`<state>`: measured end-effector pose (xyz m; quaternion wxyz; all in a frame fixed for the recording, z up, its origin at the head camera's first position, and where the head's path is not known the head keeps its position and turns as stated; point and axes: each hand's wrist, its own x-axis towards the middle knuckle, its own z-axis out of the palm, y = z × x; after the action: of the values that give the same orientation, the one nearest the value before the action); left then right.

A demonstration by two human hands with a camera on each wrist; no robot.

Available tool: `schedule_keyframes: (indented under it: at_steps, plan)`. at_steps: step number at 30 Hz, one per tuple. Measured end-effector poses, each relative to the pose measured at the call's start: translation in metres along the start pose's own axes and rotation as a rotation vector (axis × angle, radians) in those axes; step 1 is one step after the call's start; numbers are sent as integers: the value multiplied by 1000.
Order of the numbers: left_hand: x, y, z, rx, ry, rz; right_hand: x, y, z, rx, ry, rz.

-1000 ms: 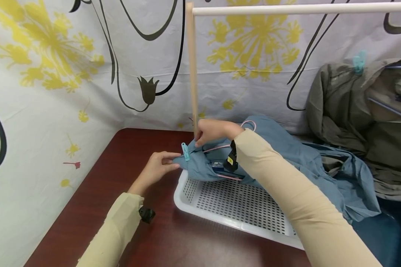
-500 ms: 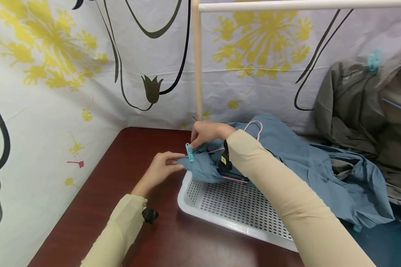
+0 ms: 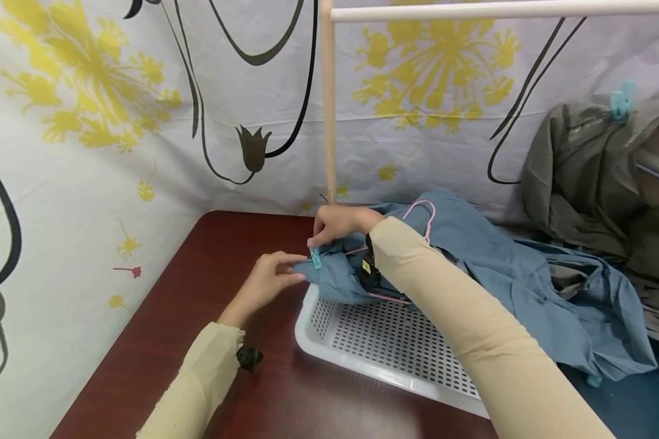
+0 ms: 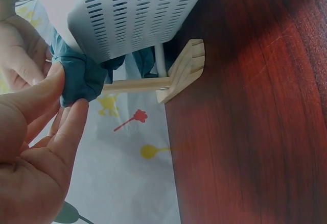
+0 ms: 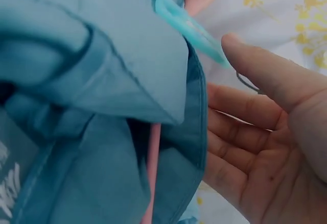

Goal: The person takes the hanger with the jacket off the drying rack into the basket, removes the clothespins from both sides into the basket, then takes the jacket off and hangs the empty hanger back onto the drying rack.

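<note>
A blue garment (image 3: 494,268) lies bunched over the back of a white perforated basket (image 3: 357,369). My left hand (image 3: 266,279) pinches the garment's left corner between thumb and fingers, also seen in the left wrist view. A light-blue clothespin (image 3: 316,261) is clipped on the cloth near that corner. From above, my right hand (image 3: 335,223) holds the clothespin's upper end; in the right wrist view the thumb meets its tip, with the other fingers behind the cloth. A pink hanger (image 3: 431,224) sits within the garment, its hook showing at the top.
A wooden post (image 3: 328,110) carries a white rail (image 3: 472,11) above the basket. At right hangs a grey-brown garment (image 3: 576,164) with another light-blue clothespin (image 3: 622,100). A dark red table (image 3: 198,299) lies beneath, backed by a patterned cloth (image 3: 159,122).
My right hand has moved from the cloth beside the clothespin left onto its upper end. The left hand keeps its pinch on the corner. The head view has shifted slightly.
</note>
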<state>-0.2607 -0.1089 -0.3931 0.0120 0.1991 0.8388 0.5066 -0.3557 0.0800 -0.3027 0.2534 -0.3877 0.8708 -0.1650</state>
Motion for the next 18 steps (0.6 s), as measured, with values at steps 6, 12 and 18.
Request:
schedule_keyframes:
  at_steps: [6, 12, 18]
  plan:
    - [1, 1, 2, 28, -3, -2, -3, -3, 0, 8, 29, -2]
    - [2, 4, 3, 43, 10, 4, -8, -3, 0, 2, 79, -33]
    - [0, 5, 2, 76, 28, 25, -12, -2, 1, 34, 103, -65]
